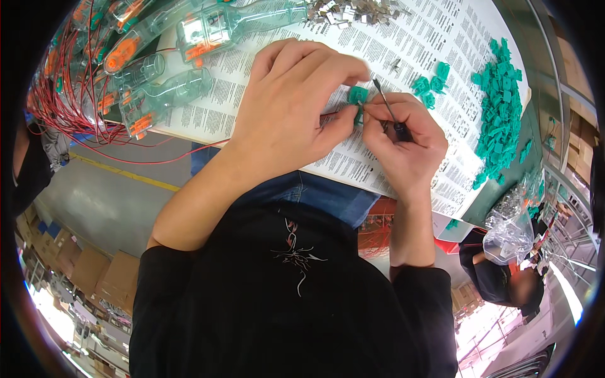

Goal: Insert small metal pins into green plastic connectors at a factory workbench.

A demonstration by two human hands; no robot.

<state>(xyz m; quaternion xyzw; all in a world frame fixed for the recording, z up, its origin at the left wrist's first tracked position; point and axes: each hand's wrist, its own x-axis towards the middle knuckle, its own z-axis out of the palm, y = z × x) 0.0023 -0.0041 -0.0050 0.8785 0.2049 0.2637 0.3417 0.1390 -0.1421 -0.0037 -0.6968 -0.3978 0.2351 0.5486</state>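
Observation:
Over the printed paper sheet, my left hand [296, 101] pinches a small green plastic part [357, 95] between thumb and fingers. My right hand [409, 142] meets it from the right, its thumb and index fingertips against the part's lower side. Tucked in that same hand is a small screwdriver [401, 130] with a dark handle; its thin shaft slants up and left past the part. Whether a tiny piece sits between the right fingertips is hidden. A few loose green parts [433, 84] lie just beyond my right hand.
Small metal pieces [353, 12] are heaped at the far edge. Clear bottle-shaped housings [167, 97] with orange insides and tangled red wires [75, 120] crowd the left. A long pile of green parts [501, 107] covers the right side. Beyond it are a clear plastic bag [507, 230] and another person [495, 277].

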